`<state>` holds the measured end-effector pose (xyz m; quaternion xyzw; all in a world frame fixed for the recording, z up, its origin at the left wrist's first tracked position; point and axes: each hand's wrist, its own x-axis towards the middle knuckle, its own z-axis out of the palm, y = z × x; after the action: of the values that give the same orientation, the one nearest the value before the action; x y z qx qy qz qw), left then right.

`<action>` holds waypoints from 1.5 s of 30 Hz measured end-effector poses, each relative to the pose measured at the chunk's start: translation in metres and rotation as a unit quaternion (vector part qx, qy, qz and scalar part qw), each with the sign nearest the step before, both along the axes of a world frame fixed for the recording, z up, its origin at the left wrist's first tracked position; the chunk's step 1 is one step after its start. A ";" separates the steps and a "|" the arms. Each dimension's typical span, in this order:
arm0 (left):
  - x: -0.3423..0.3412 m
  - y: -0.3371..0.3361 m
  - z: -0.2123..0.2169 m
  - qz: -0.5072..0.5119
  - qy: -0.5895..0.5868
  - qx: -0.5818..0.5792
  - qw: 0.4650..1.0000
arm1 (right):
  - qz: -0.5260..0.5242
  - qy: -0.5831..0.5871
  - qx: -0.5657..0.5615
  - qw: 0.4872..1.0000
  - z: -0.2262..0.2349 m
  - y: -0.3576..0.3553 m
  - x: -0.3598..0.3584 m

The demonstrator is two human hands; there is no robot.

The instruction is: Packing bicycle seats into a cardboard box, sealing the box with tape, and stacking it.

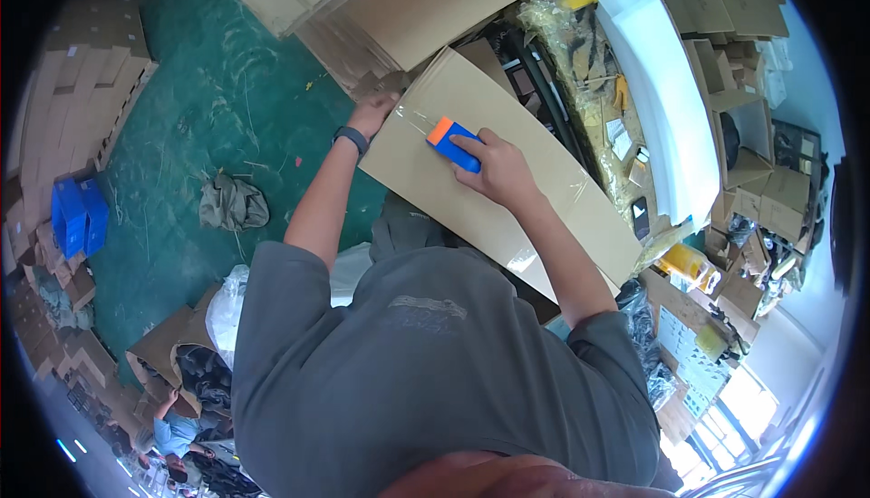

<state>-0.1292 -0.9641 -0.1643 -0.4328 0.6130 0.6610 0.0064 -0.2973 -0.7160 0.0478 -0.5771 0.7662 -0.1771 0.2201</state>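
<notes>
A long, closed cardboard box (507, 172) lies slantwise in front of me, with strips of clear tape at its ends. My right hand (500, 169) is wrapped round a blue block-shaped tool with an orange end (456, 144), held at the top face of the box near its far left end. Whether the tool touches the cardboard I cannot tell. At that same end, my left hand (372, 116), with a dark band on the wrist, grips the edge of the box; some of its fingers are hidden or blurred.
A cluttered workbench (594, 108) runs along the right, with a white foam sheet (657, 90) and a phone (641, 217). Flat cardboard (426, 9) is stacked ahead. Blue bins (80, 217) and a crumpled grey cloth (234, 203) rest on the green floor. Another person (177, 430) is at lower left.
</notes>
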 end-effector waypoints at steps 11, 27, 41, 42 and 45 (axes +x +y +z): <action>-0.084 0.077 0.078 -0.025 -0.285 -0.402 0.870 | -0.033 0.005 -0.057 0.998 0.006 0.133 -0.063; -0.208 0.537 0.095 -0.236 -0.099 -0.575 0.777 | -0.074 -0.015 0.065 0.995 0.026 0.575 -0.183; -0.175 0.488 0.107 -0.098 0.141 -0.363 0.916 | -0.280 -0.002 0.070 0.957 -0.144 0.645 -0.214; -0.167 0.475 0.117 -0.049 0.146 -0.347 0.925 | -0.364 0.046 -0.047 0.929 -0.139 0.654 -0.225; -0.129 0.391 0.127 0.009 0.040 -0.564 0.825 | -0.476 0.164 -0.004 0.864 -0.144 0.666 -0.301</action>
<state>-0.2579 -0.5734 -0.0373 -0.3398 0.8747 0.2165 -0.2692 -0.5984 -0.0496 -0.0958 -0.1643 0.9721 -0.1662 -0.0221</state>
